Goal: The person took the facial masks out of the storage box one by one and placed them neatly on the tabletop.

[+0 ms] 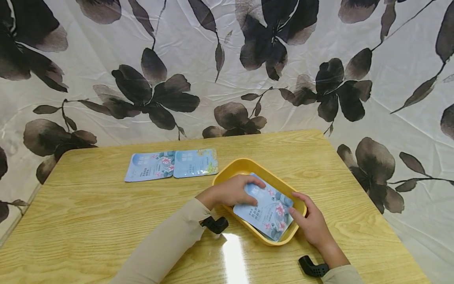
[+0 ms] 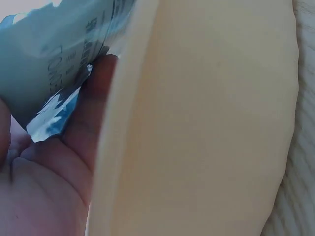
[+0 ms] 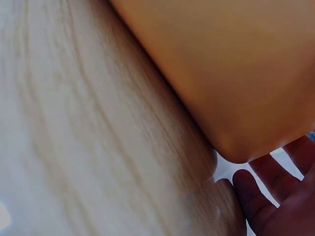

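A blue flower-printed sachet [image 1: 266,209], which looks like a sheet-mask packet, lies on top inside a yellow plastic tray [image 1: 273,175]. My left hand [image 1: 235,189] reaches over the tray's left side and holds the sachet at its upper left edge. In the left wrist view, the silvery packet [image 2: 44,54] sits between thumb and fingers, beside the tray wall [image 2: 206,118]. My right hand [image 1: 313,225] grips the tray's right rim, thumb and index finger reaching over it by the sachet. The right wrist view has its other fingers [image 3: 275,179] outside the tray wall [image 3: 236,73].
Two more sachets lie side by side on the wooden table [image 1: 106,221], left of the tray: a flower-printed one [image 1: 150,166] and a blue-and-yellow one [image 1: 196,163]. Flower-patterned cloth [image 1: 213,51] hangs behind the table. Each wrist wears a black device [image 1: 313,267].
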